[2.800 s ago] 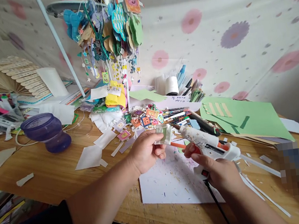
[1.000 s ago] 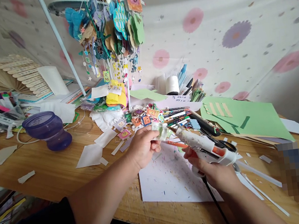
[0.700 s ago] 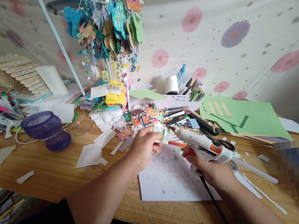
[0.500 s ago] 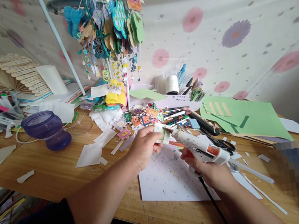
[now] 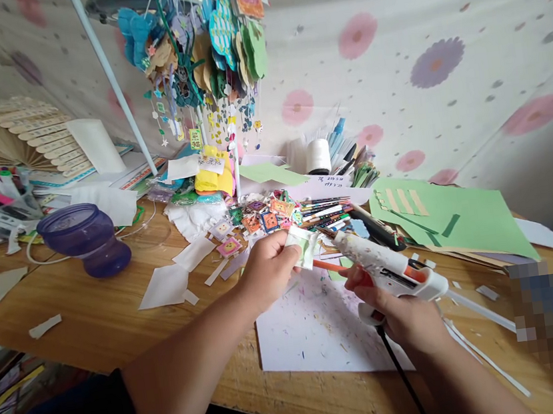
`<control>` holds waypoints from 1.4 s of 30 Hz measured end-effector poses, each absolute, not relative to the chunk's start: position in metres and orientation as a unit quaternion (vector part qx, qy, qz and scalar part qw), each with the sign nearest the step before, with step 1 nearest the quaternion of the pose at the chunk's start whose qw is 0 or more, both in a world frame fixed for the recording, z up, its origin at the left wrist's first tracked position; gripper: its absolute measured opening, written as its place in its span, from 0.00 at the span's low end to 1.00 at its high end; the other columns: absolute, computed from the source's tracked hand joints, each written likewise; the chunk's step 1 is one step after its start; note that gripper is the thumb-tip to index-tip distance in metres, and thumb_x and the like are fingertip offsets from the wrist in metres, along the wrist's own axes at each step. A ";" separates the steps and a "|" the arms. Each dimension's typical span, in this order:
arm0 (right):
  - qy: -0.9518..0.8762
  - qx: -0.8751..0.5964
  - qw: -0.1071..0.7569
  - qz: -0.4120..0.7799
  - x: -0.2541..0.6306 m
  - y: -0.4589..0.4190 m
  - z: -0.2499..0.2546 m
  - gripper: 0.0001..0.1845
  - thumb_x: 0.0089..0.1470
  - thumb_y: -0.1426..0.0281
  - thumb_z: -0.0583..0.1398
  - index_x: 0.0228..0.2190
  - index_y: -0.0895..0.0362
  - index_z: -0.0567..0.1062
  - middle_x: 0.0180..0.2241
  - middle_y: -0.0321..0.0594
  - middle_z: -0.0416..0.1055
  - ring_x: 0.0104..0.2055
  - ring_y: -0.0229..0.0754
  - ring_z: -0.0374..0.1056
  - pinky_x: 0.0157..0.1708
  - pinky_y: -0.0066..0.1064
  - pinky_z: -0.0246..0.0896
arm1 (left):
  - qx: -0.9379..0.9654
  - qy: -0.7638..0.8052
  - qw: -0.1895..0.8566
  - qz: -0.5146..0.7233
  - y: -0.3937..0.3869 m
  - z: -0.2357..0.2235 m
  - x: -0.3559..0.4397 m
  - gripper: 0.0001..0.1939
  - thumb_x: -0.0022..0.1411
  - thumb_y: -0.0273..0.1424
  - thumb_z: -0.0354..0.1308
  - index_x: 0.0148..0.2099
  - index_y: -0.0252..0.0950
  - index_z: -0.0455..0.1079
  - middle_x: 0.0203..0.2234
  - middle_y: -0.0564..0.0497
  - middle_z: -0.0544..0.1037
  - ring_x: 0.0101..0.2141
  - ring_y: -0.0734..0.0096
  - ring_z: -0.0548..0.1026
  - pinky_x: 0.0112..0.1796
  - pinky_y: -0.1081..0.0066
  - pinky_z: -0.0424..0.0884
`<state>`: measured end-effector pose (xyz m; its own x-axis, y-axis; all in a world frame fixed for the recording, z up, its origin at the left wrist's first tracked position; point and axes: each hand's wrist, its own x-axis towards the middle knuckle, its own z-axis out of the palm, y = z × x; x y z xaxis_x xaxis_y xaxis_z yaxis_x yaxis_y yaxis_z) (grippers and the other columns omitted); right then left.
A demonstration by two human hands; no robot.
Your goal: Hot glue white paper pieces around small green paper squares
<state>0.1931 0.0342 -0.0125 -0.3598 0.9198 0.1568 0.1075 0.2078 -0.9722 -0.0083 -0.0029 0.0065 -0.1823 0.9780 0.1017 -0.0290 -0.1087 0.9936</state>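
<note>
Between the thumb and fingers of my left hand (image 5: 270, 267) is a small white-and-pale-green paper square (image 5: 303, 246), held up above the table. My right hand (image 5: 395, 310) is wrapped round the handle of a white hot glue gun (image 5: 388, 260) with an orange trigger. The gun's nozzle points left toward the square and stands a short gap away from it. A clear glue stick (image 5: 480, 306) juts from the gun's back, and a black cord (image 5: 400, 373) hangs below the handle. Under both hands lies a marked white sheet of paper (image 5: 316, 330).
Small decorated paper squares (image 5: 271, 221) and several pens (image 5: 325, 211) lie beyond my hands. A purple jar (image 5: 86, 240) and paper scraps (image 5: 164, 286) are on the left. Green card (image 5: 460, 225) lies at the right. Paper ornaments (image 5: 196, 49) hang from a stand at the back.
The glue gun in my right hand has moved right, its nozzle drawing away from the paper square. My left hand has stayed nearly in place, with the square tilted slightly.
</note>
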 end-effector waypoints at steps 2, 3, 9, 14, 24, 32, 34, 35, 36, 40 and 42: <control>-0.664 -0.390 0.410 0.488 0.196 0.036 -0.012 0.06 0.43 0.64 0.63 0.23 0.54 0.76 0.20 0.37 0.71 0.16 0.36 0.60 0.14 0.28 0.57 | 0.528 0.534 0.351 0.559 -0.004 0.006 -0.010 0.10 0.57 0.30 0.50 0.24 0.37 0.57 0.18 0.57 0.63 0.23 0.76 0.62 0.25 0.73 0.56; -0.674 -0.387 0.405 0.482 0.198 0.038 -0.011 0.06 0.44 0.64 0.63 0.24 0.54 0.76 0.21 0.37 0.71 0.16 0.36 0.61 0.15 0.28 0.58 | 0.550 0.546 0.309 0.551 -0.004 0.006 -0.011 0.12 0.58 0.29 0.49 0.23 0.38 0.54 0.18 0.58 0.60 0.22 0.76 0.60 0.25 0.73 0.55; -0.741 -0.372 0.362 0.425 0.209 0.045 -0.014 0.05 0.46 0.65 0.63 0.25 0.53 0.77 0.25 0.38 0.74 0.24 0.41 0.68 0.22 0.29 0.64 | 0.643 0.569 0.052 0.510 -0.005 0.009 -0.017 0.16 0.59 0.25 0.48 0.23 0.39 0.45 0.17 0.59 0.52 0.21 0.77 0.52 0.24 0.71 0.50; -0.743 -0.377 0.367 0.413 0.208 0.044 -0.014 0.06 0.46 0.64 0.63 0.25 0.54 0.77 0.25 0.39 0.75 0.25 0.42 0.69 0.22 0.30 0.64 | 0.699 0.526 -0.089 0.477 -0.001 0.008 -0.021 0.10 0.59 0.21 0.47 0.33 0.36 0.67 0.25 0.51 0.75 0.28 0.71 0.71 0.30 0.72 0.63; -0.728 -0.438 0.369 0.376 0.203 0.037 -0.014 0.09 0.43 0.61 0.63 0.22 0.54 0.75 0.22 0.37 0.72 0.24 0.42 0.68 0.24 0.31 0.63 | 0.711 0.520 -0.173 0.442 -0.001 0.006 -0.024 0.13 0.59 0.20 0.49 0.39 0.35 0.73 0.28 0.49 0.80 0.30 0.68 0.76 0.31 0.70 0.69; -0.709 -0.493 0.347 0.367 0.200 0.032 -0.009 0.11 0.41 0.60 0.62 0.22 0.55 0.74 0.20 0.37 0.70 0.22 0.41 0.65 0.19 0.31 0.59 | 0.700 0.536 -0.091 0.463 -0.001 0.007 -0.022 0.10 0.59 0.21 0.47 0.27 0.37 0.62 0.21 0.54 0.70 0.24 0.73 0.66 0.27 0.72 0.59; -0.712 -0.490 0.351 0.361 0.198 0.030 -0.006 0.10 0.42 0.61 0.62 0.21 0.55 0.74 0.19 0.36 0.69 0.22 0.41 0.65 0.20 0.31 0.60 | 0.689 0.546 -0.047 0.474 -0.002 0.008 -0.021 0.13 0.58 0.21 0.47 0.23 0.38 0.54 0.18 0.57 0.62 0.22 0.75 0.60 0.26 0.72 0.55; -0.719 -0.480 0.352 0.360 0.197 0.030 -0.005 0.10 0.42 0.61 0.62 0.20 0.55 0.74 0.19 0.36 0.69 0.23 0.41 0.66 0.21 0.31 0.61 | 0.679 0.554 -0.013 0.482 -0.002 0.008 -0.021 0.14 0.58 0.22 0.47 0.23 0.38 0.50 0.17 0.58 0.58 0.22 0.76 0.57 0.25 0.71 0.52; -0.728 -0.466 0.352 0.359 0.197 0.030 -0.005 0.09 0.42 0.62 0.62 0.20 0.55 0.74 0.19 0.36 0.69 0.23 0.41 0.66 0.22 0.31 0.62 | 0.664 0.563 0.032 0.491 -0.002 0.008 -0.021 0.15 0.58 0.23 0.47 0.22 0.39 0.47 0.17 0.58 0.54 0.21 0.76 0.54 0.24 0.71 0.51; -0.750 -0.403 0.349 0.391 0.199 0.032 -0.008 0.08 0.43 0.64 0.64 0.20 0.55 0.73 0.17 0.35 0.67 0.19 0.38 0.63 0.19 0.29 0.60 | 0.552 0.571 0.276 0.541 0.001 0.006 -0.021 0.14 0.58 0.30 0.50 0.22 0.38 0.50 0.17 0.58 0.56 0.21 0.77 0.56 0.23 0.73 0.52; -0.729 -0.401 0.353 0.428 0.200 0.033 -0.009 0.08 0.44 0.64 0.64 0.21 0.55 0.73 0.17 0.34 0.65 0.17 0.35 0.58 0.15 0.28 0.55 | 0.487 0.544 0.381 0.567 0.003 0.007 -0.021 0.12 0.56 0.32 0.52 0.23 0.38 0.55 0.17 0.58 0.60 0.21 0.77 0.61 0.23 0.73 0.55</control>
